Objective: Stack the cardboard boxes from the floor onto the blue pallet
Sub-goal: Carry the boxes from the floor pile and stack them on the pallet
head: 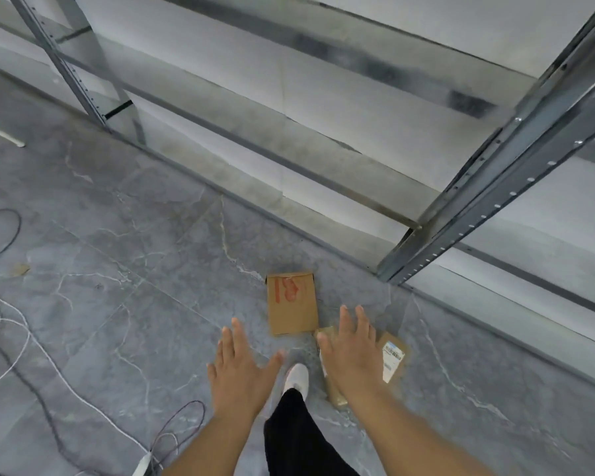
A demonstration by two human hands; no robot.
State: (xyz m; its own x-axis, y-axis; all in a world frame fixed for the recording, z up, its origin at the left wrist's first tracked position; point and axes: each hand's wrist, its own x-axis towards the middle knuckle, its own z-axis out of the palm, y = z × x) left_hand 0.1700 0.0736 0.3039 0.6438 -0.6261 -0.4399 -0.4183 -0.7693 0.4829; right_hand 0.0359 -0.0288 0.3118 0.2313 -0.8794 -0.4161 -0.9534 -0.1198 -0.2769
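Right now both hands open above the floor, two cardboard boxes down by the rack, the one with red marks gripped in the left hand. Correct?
Not quite. The head view shows the box with red marks lying untouched on the floor; the left hand holds nothing. Right hand is open too, over the second box.

Two cardboard boxes lay on the floor (124,255) before the shelving rack (516,159). The marked box (292,304) lay ahead of the shoe (298,376); the labelled box (392,362) lay just right of it and nearer, partly under the right hand (352,352). The left hand (239,369) hovered left of the shoe. Cables (18,341) lay far left.
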